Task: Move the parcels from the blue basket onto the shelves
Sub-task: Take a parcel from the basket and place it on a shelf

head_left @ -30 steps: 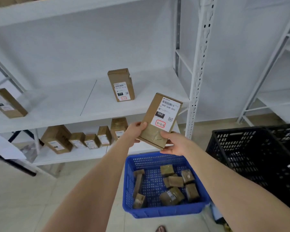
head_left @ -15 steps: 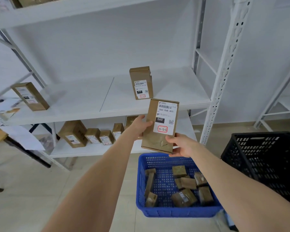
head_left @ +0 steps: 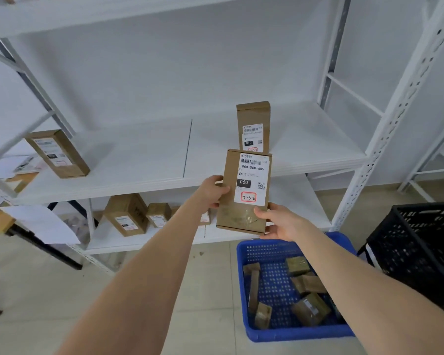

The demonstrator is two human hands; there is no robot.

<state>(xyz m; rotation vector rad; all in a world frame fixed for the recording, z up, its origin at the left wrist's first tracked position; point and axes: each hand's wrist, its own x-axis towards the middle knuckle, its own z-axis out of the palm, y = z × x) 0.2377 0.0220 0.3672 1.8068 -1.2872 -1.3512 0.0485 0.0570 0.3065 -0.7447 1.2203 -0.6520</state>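
Head view: held parcel (head_left: 244, 193) stood upright in the air, in front of the middle shelf (head_left: 139, 160) edge. L hand (head_left: 212, 192) gripped its left edge. R hand (head_left: 280, 224) gripped its lower right corner, thumb on front. Label read "060-06B-A05", "060", handwritten "3-3-6" in a red box, plus barcode & QR code. Middle shelf qty: 2, i.e. "010" parcel (head_left: 253, 124) and left parcel (head_left: 57, 153). Blue basket (head_left: 292, 335) qty: min. 5 basket parcels (head_left: 310, 308) visible.

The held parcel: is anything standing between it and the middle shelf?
One thing: an upright parcel stands on the middle shelf directly behind the held parcel, which the left hand and right hand grip. The shelf board to its left looks free.
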